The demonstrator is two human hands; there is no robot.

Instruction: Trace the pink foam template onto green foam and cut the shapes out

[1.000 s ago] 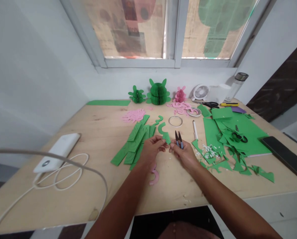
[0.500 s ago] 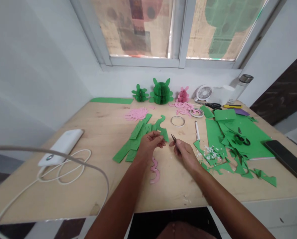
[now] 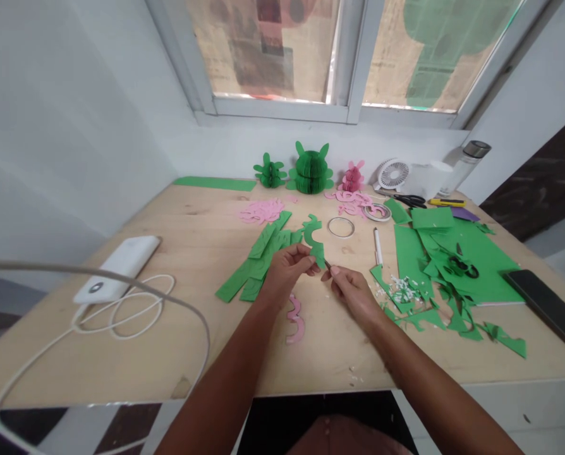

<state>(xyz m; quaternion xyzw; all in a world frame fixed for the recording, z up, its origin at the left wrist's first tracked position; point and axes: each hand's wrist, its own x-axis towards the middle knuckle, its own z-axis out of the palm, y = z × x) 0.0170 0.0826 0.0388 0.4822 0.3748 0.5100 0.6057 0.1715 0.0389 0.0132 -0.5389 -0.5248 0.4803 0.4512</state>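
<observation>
My left hand (image 3: 292, 268) pinches a green paper cutout (image 3: 313, 238) with curved, scalloped edges, holding it up above the table. Close on its right, my right hand (image 3: 351, 284) is closed round small dark scissors (image 3: 327, 263), whose pointed blades meet the lower right edge of the cutout. Fingers cover most of the scissors' handles. Below my hands lies a pink wavy paper cutout (image 3: 296, 330) on the wood. Green paper strips (image 3: 254, 268) with drawn outlines are stacked beside my left hand.
Pink cutouts (image 3: 262, 211) and a tape ring (image 3: 340, 227) lie farther back. Green paper figures (image 3: 311, 170) stand by the wall near a small fan (image 3: 393, 174). Green scraps (image 3: 422, 316), a white pen (image 3: 378, 245) and a phone (image 3: 548, 306) are rightward; a power bank (image 3: 116, 268) with its cable is leftward.
The scissors' blades, apart from the paper and spread before, now meet the cutout's edge. The green cutout has turned more upright in my left hand. The whole view has shifted slightly.
</observation>
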